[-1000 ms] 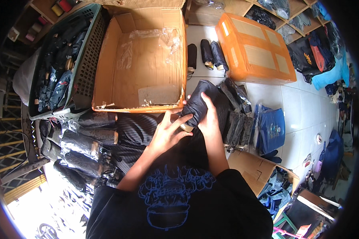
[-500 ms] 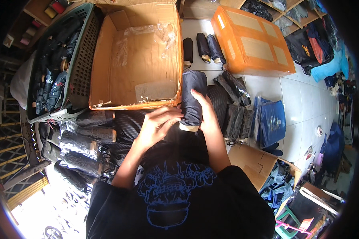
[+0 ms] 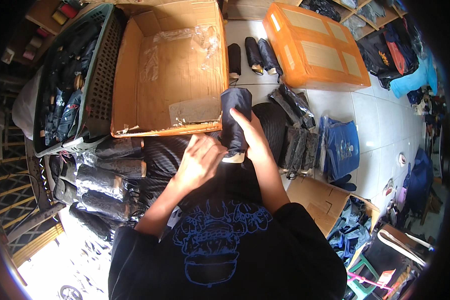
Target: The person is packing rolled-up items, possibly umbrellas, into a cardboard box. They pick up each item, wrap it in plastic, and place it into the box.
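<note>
A folded umbrella (image 3: 236,120) in a dark navy sleeve stands nearly upright before me, its pale handle end (image 3: 233,158) toward my body. My right hand (image 3: 252,135) wraps its right side, with the thumb laid across the front. My left hand (image 3: 200,157) is closed at the umbrella's lower left edge, fingertips pinched by the sleeve's opening; whatever thin part they grip is hidden. Beyond the umbrella, an open cardboard box (image 3: 185,80) holds some clear plastic film.
Left of the box is a dark crate (image 3: 102,70) of umbrellas. Several wrapped umbrellas (image 3: 102,182) lie at my left, others (image 3: 297,150) at my right. Three more (image 3: 253,52) sit near a taped orange carton (image 3: 315,47). Blue plastic packs (image 3: 341,150) lie farther right.
The umbrella and my right hand have shifted slightly left. My left hand has turned, its fingers curling tighter by the sleeve's lower edge.
</note>
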{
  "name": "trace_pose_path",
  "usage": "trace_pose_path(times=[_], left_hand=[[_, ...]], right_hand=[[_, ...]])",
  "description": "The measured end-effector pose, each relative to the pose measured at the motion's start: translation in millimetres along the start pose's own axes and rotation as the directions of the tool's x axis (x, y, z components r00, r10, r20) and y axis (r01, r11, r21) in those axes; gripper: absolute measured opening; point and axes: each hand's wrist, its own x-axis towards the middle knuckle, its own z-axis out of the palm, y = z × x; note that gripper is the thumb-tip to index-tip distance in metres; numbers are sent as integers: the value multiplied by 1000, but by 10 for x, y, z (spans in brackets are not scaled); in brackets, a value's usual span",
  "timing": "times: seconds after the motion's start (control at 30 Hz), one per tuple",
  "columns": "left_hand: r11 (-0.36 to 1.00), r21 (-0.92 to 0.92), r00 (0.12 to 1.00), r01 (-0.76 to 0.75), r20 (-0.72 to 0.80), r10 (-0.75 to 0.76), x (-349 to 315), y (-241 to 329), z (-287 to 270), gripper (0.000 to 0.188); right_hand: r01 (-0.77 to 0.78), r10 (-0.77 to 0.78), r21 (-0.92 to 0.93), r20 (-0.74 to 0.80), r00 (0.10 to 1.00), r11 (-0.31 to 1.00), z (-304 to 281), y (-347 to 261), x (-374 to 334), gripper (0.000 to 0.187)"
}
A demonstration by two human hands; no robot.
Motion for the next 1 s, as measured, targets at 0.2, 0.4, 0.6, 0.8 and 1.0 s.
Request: trace_pose_path(times=[0.2, 0.4, 0.6, 0.8, 1.0], left_hand=[[998, -56, 996, 28, -86, -33, -92, -30, 77, 24], [996, -63, 991, 67, -113, -74, -5, -8, 26, 26], [999, -43, 997, -10, 70, 13, 105, -162, -161, 27], [989, 19, 977, -144, -158, 145, 87, -242, -82, 26], [946, 134, 955, -294, 2, 296, 210, -367, -181, 23]], right_hand=[[-57, 40, 143, 118, 992, 988, 29, -36, -72, 47], [145, -190, 161, 307, 933, 976, 84, 66, -236, 73], [148, -158, 56, 309, 938, 987, -24, 174, -187, 91], [140, -193, 147, 462, 866, 979, 39, 107, -274, 109], [150, -195, 149, 362, 911, 977, 45, 75, -296, 106]])
